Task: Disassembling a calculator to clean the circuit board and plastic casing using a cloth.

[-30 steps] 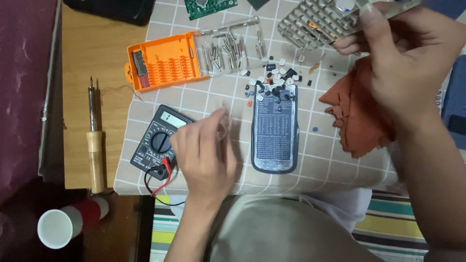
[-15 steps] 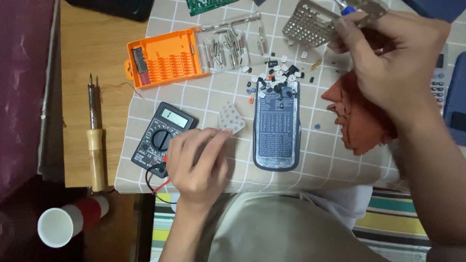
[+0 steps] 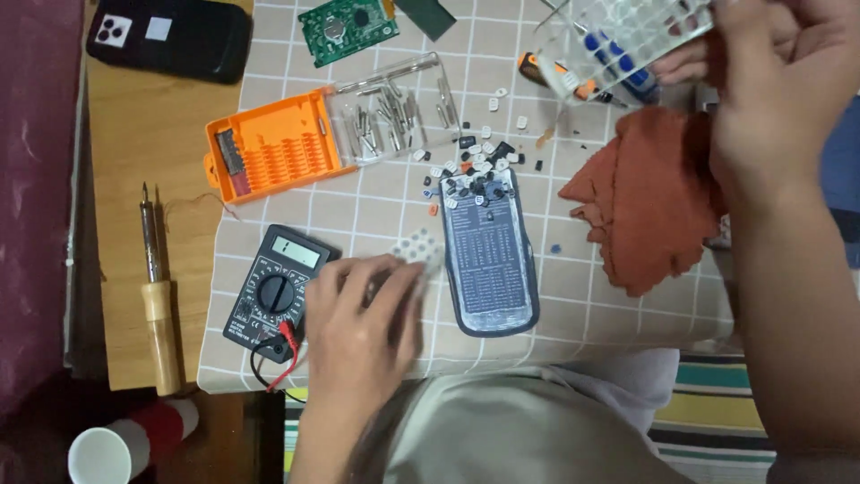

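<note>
My left hand lies on the checked tablecloth with its fingertips over the lower edge of a small grey rubber key mat. The mat sits between a black multimeter and a calculator shell that lies face down. Several loose small keys are heaped at the shell's top end. Up at the top right, my right hand holds a clear plastic key frame with many holes, lifted above the table.
An orange bit case lies open with its bits beside it. A rust-coloured cloth lies under my right forearm. Also in view are a green circuit board, a black phone, a wooden-handled soldering iron and a white cup.
My left hand let the key mat rest on the cloth, drew back, and now reaches onto it again. My right hand keeps the key frame raised at the top right.
</note>
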